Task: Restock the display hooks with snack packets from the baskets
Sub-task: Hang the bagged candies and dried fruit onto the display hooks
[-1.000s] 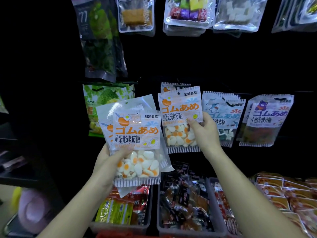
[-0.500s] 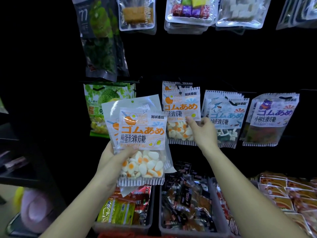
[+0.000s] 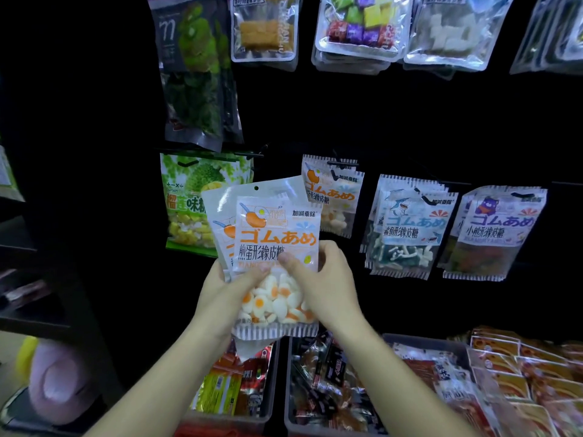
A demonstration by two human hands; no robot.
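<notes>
I hold a small stack of egg-gummy packets (image 3: 277, 234), white with orange lettering, in front of the dark display wall. My left hand (image 3: 220, 294) grips the stack from its left side and behind. My right hand (image 3: 328, 285) pinches the front packet at its right edge, thumb across the label. Just behind them, more egg-gummy packets (image 3: 334, 190) hang on a hook (image 3: 342, 164). Clear baskets (image 3: 274, 386) of snack packets stand below my forearms.
Shark-gummy packets (image 3: 410, 225) and bear-gummy packets (image 3: 498, 228) hang to the right, a durian snack bag (image 3: 189, 197) to the left. Further bags hang on the row above. A pile of orange packets (image 3: 520, 373) lies at lower right. Dark shelving stands at left.
My right hand has let go of the packet hanging on the hook and come down left onto the front packet in my left hand. The view has shifted slightly.
</notes>
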